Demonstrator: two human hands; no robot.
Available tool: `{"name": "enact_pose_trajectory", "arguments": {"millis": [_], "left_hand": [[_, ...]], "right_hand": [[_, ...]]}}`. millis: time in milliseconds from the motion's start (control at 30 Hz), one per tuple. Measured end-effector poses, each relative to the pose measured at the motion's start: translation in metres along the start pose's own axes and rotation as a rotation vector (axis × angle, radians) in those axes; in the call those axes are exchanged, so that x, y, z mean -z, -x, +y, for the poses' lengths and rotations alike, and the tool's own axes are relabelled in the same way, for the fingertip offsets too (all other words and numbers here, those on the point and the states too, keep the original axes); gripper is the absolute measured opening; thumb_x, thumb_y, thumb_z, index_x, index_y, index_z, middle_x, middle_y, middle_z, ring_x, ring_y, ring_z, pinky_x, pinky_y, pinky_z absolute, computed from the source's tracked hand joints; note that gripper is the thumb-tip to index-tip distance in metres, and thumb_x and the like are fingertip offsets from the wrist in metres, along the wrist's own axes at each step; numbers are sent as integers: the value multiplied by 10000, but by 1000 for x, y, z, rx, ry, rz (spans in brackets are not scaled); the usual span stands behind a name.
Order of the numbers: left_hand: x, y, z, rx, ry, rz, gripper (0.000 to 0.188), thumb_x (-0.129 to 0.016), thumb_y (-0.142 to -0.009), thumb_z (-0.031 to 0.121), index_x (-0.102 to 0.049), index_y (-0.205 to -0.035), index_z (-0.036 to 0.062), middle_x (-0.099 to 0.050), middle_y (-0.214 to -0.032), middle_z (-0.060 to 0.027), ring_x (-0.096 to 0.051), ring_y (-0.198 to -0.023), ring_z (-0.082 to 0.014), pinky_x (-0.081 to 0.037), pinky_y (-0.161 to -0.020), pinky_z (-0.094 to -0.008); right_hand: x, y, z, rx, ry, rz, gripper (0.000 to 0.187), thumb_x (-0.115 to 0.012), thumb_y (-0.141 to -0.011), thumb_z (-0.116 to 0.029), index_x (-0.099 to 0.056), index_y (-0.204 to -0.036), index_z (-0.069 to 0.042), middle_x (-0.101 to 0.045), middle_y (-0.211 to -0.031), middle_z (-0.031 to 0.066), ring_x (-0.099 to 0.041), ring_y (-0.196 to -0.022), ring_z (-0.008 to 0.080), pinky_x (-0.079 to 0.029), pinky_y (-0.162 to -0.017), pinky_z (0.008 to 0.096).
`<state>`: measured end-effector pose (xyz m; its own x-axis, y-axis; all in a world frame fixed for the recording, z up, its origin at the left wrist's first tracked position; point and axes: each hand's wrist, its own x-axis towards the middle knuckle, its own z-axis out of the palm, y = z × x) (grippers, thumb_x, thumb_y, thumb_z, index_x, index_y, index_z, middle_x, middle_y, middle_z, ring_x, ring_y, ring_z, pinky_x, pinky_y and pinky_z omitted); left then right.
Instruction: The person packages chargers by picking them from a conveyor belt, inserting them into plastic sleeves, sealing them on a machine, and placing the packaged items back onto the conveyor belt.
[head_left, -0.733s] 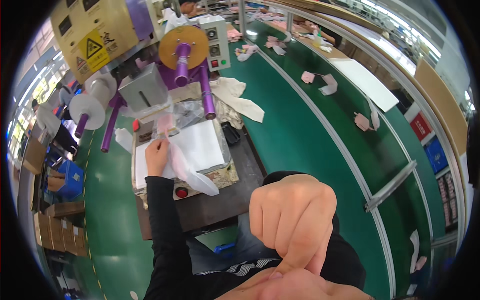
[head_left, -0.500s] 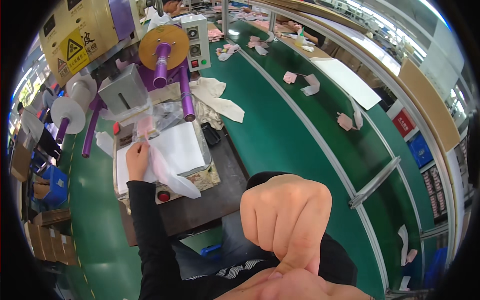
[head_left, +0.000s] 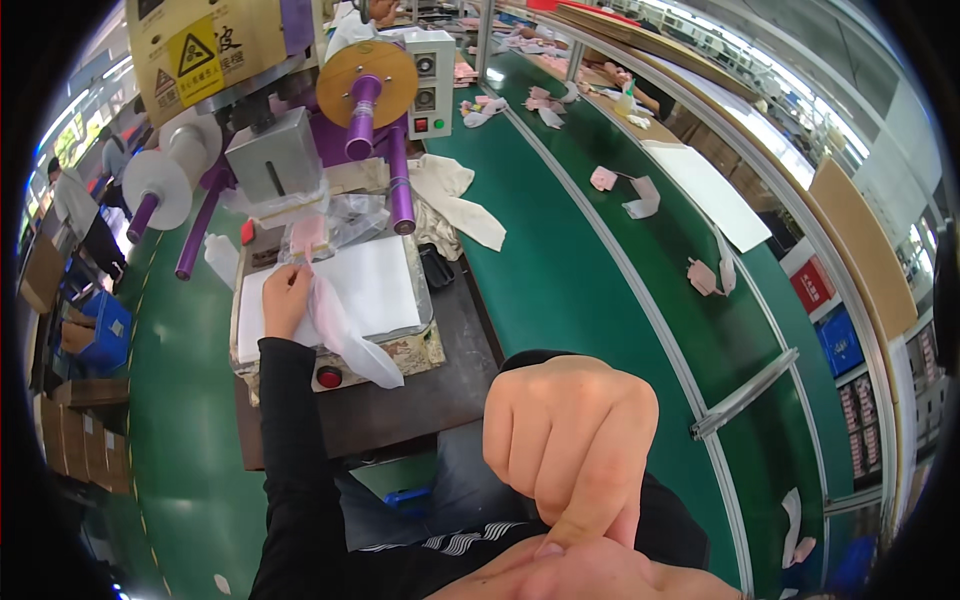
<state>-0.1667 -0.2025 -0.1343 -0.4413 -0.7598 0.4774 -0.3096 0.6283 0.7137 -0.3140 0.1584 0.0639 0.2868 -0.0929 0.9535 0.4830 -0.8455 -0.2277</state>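
Observation:
My left hand reaches over the machine's work plate, its fingers pinched on the upper end of a pale pink sheer strip. The strip's loose whitish end hangs over the plate's front edge. Just beyond my fingertips, a pink piece lies by clear plastic film, close under the metal press head. A white sheet covers much of the plate. Raised close to the camera, my right hand is curled into a fist, and nothing shows in it.
A red button sits at the plate's front. Purple rollers and a white film roll project from the machine. Beside a control box, white cloth lies on the green table. Pink pieces rest on the green belt at right.
The view has turned slightly left, so the machine and belt appear farther right. My left hand keeps its pinch on the strip in about the same place. My right fist stays raised.

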Motion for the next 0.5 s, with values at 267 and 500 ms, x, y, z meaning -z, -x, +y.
{"name": "enact_pose_trajectory", "arguments": {"millis": [267, 500], "left_hand": [[-4, -2, -4, -5, -7, 30, 310, -694, -916, 257, -726, -915, -51, -711, -784, -184, -676, -712, -286, -508, -677, -383], [-2, 0, -4, 15, 11, 20, 310, -696, -921, 257, -729, -924, -51, -714, -784, -176, -671, -698, -268, -507, -672, -373]], "right_hand": [[3, -2, -1, -48, 154, -65, 504, -727, -960, -407, -737, -1048, 89, -567, -614, 21, -486, -421, 121, -273, -392, 280], [4, 0, 4, -55, 159, -85, 488, -721, -965, -416, -748, -1031, 67, -563, -617, 13, -479, -421, 110, -261, -397, 271]]}}
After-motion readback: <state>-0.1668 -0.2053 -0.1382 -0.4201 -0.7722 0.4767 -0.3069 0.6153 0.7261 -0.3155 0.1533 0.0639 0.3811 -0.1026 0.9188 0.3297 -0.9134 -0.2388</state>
